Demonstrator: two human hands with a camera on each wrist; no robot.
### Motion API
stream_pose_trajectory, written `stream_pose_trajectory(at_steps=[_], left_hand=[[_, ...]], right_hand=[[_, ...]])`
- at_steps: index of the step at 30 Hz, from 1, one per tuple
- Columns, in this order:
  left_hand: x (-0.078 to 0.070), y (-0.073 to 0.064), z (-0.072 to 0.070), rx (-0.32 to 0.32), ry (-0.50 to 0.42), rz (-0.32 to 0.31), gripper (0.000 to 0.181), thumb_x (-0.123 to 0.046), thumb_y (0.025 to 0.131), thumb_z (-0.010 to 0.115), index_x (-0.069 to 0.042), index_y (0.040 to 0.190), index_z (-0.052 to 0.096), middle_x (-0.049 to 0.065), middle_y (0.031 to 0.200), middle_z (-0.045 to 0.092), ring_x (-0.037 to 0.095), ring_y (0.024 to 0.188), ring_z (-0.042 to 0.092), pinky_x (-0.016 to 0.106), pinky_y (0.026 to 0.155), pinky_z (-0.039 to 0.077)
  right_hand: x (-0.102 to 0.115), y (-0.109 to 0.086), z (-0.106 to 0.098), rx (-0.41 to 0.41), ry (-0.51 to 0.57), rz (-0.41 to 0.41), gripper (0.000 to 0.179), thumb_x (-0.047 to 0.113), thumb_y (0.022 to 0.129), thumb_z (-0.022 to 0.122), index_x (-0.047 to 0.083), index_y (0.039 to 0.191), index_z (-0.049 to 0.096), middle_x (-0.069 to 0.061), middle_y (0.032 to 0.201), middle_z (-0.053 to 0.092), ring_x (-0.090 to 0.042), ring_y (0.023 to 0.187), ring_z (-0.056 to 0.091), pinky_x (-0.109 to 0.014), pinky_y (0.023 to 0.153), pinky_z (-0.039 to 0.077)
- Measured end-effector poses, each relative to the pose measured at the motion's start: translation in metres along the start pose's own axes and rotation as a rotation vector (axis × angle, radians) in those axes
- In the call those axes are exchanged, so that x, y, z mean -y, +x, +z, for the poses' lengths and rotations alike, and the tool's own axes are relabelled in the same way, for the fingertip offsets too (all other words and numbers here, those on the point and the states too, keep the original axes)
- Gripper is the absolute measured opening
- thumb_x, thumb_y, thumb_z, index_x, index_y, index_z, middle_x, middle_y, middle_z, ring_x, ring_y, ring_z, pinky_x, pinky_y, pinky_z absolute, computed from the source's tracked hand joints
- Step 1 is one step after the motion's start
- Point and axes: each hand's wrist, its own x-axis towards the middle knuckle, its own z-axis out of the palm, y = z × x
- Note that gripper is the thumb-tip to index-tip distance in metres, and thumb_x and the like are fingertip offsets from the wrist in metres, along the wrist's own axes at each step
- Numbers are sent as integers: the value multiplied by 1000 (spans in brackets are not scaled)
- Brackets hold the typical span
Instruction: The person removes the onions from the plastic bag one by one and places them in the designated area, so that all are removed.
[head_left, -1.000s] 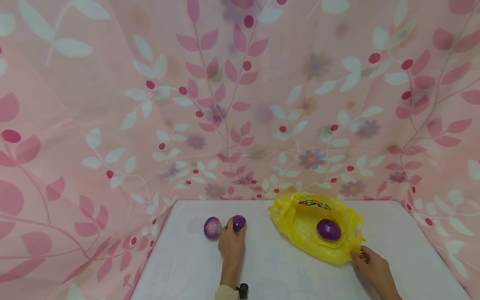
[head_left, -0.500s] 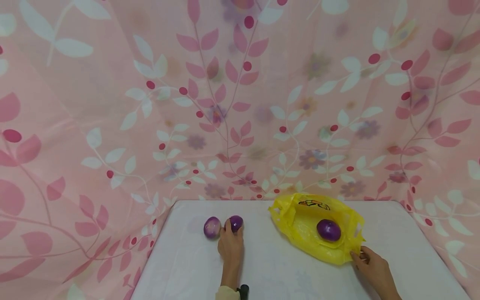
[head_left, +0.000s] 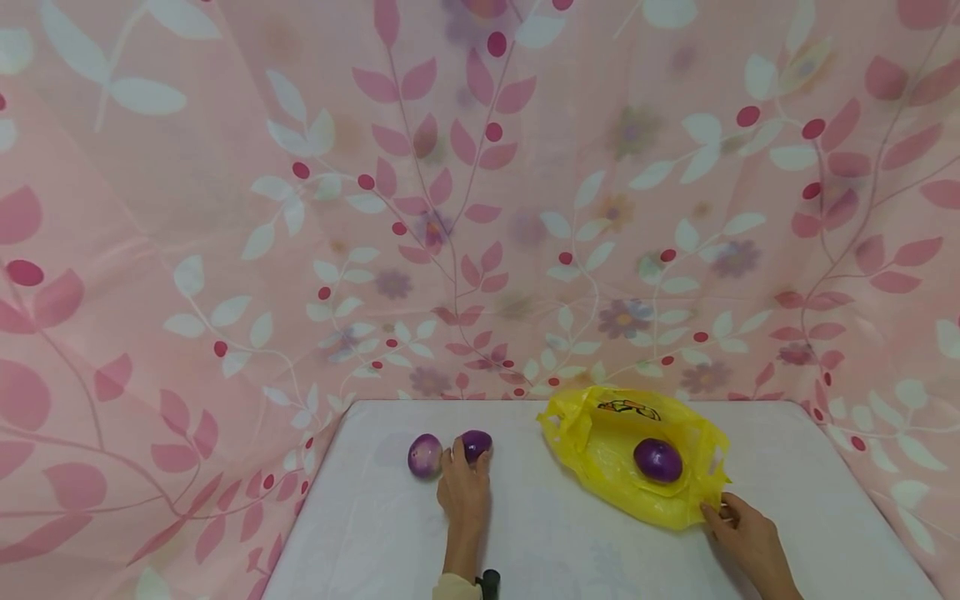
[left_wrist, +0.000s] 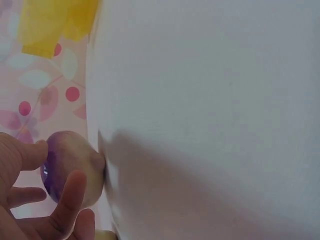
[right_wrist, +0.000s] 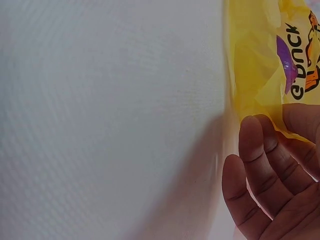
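Observation:
Near the table's back left, my left hand [head_left: 463, 492] holds a glossy round purple vegetable [head_left: 477, 445] between its thumb and fingers. The left wrist view shows the cream lower side of this vegetable [left_wrist: 75, 167], with a small nub facing the table. A second one [head_left: 425, 457], paler with a whitish patch, lies just left of the hand. On the right, my right hand [head_left: 746, 533] pinches the near right edge of a yellow plastic bag [head_left: 615, 483]. The bag lies open, and a third purple vegetable [head_left: 657, 461] rests inside it. Fingers of the right hand [right_wrist: 252, 137] touch the bag's rim.
A white covered table [head_left: 555, 550] carries everything. Behind it and at both sides hangs a pink flowered curtain [head_left: 480, 208]. Black printing [head_left: 628, 408] marks the bag's raised back wall. A dark band [head_left: 489, 582] shows at the left wrist.
The left hand and the vegetable it holds shift slightly left, then slightly back right. The right hand and the bag stay where they were.

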Motion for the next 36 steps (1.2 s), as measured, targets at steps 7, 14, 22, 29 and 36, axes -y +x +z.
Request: stream_pose_trajectory(at_steps=[7, 14, 22, 29, 36], left_hand=[[-9, 1, -3, -54, -35, 70, 50, -26, 81, 82, -7, 123, 63, 17, 109, 62, 42, 76, 67, 53, 58, 52], [-24, -2, -7, -17, -44, 104, 53, -31, 83, 80, -5, 127, 62, 17, 115, 62, 42, 76, 67, 52, 58, 53], [-39, -9, -1, 23, -112, 150, 56, -32, 80, 82, -6, 125, 63, 15, 111, 64, 37, 88, 67, 52, 65, 54], [-60, -19, 9, 133, -121, 177, 59, -40, 81, 80, -10, 129, 62, 12, 113, 64, 32, 96, 67, 48, 74, 56], [-84, -32, 22, 242, -106, 218, 62, -45, 81, 79, -13, 131, 60, 5, 107, 63, 23, 85, 67, 39, 71, 56]], right_hand=[[0, 1, 0, -2, -7, -1, 47, 36, 96, 63, -8, 110, 58, -5, 83, 66, -16, 69, 60, -29, 57, 51], [1, 0, -1, -3, -4, -11, 44, 35, 96, 62, -7, 108, 59, -5, 83, 67, -15, 69, 60, -28, 56, 50], [0, 1, 1, -12, -17, -21, 45, 35, 95, 64, -7, 109, 60, -6, 83, 67, -16, 69, 59, -28, 57, 50], [0, 2, 1, -2, -6, -2, 45, 37, 95, 64, -6, 109, 60, -4, 82, 66, -16, 68, 58, -28, 56, 49], [0, 2, 0, -6, -2, 3, 48, 36, 95, 64, -8, 113, 59, -6, 83, 67, -15, 68, 60, -28, 57, 50]])
